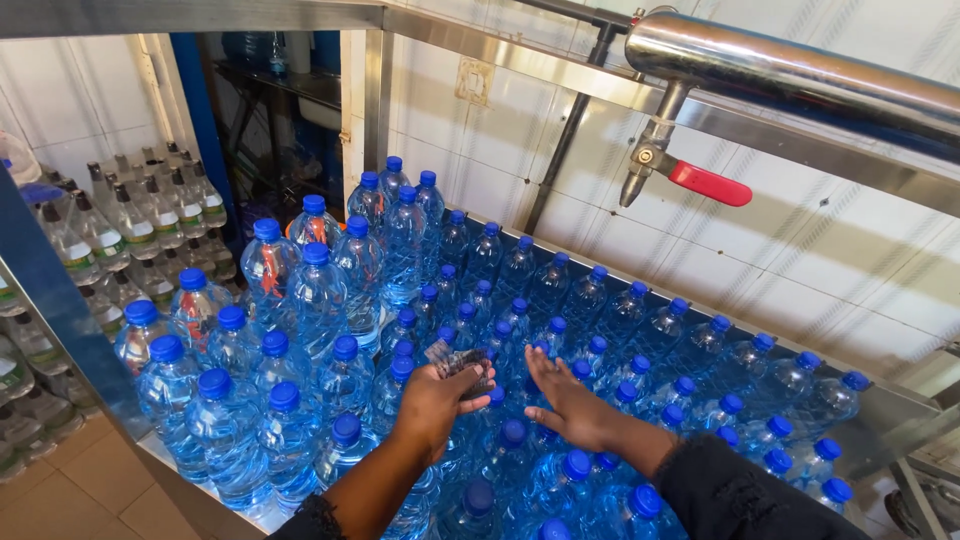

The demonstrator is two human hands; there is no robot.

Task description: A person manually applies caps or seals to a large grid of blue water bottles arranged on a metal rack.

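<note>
While the left hand [432, 402] curls closed around a small bundle of clear seals [458, 362], the right hand [565, 400] lies flat, fingers spread wide, on blue bottle caps [581, 370].

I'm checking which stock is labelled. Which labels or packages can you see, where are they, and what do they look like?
Small clear film sleeves with dark print: a bunch gripped in the left hand, centre.
Clear blue-capped plastic bottles: crowded on the steel table, mostly unlabelled.
Capless clear bottles with green-and-white label bands: far left, on the floor.
</note>
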